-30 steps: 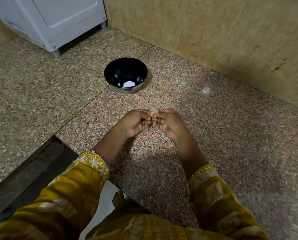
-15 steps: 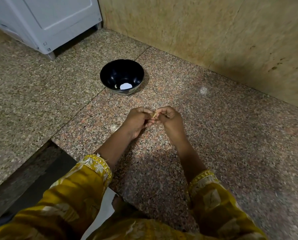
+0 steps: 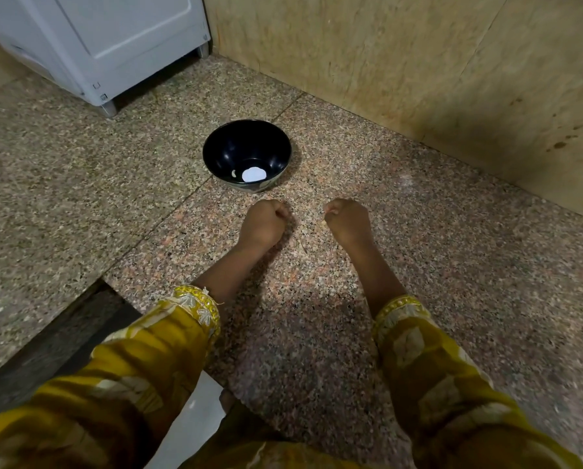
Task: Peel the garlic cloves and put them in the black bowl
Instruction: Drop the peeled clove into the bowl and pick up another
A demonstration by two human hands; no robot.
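The black bowl (image 3: 276, 147) stands on the granite floor just beyond my hands. A small white crescent, seemingly a peeled clove (image 3: 233, 173), lies in its bottom beside a bright reflection. My left hand (image 3: 264, 222) hovers just in front of the bowl with its fingers curled into a fist, and nothing shows in it. My right hand (image 3: 348, 221) is a hand's width to the right, also curled. A small pale bit of garlic clove (image 3: 323, 222) shows at its fingertips.
A white appliance (image 3: 114, 45) on short feet stands at the back left. A beige stone wall (image 3: 418, 62) runs along the back and right. A dark recessed strip (image 3: 56, 336) cuts the floor at the left near my yellow sleeves.
My hands were together pinching one clove between them; now they have pulled apart, left toward the bowl, right to the right. The view has shifted slightly.
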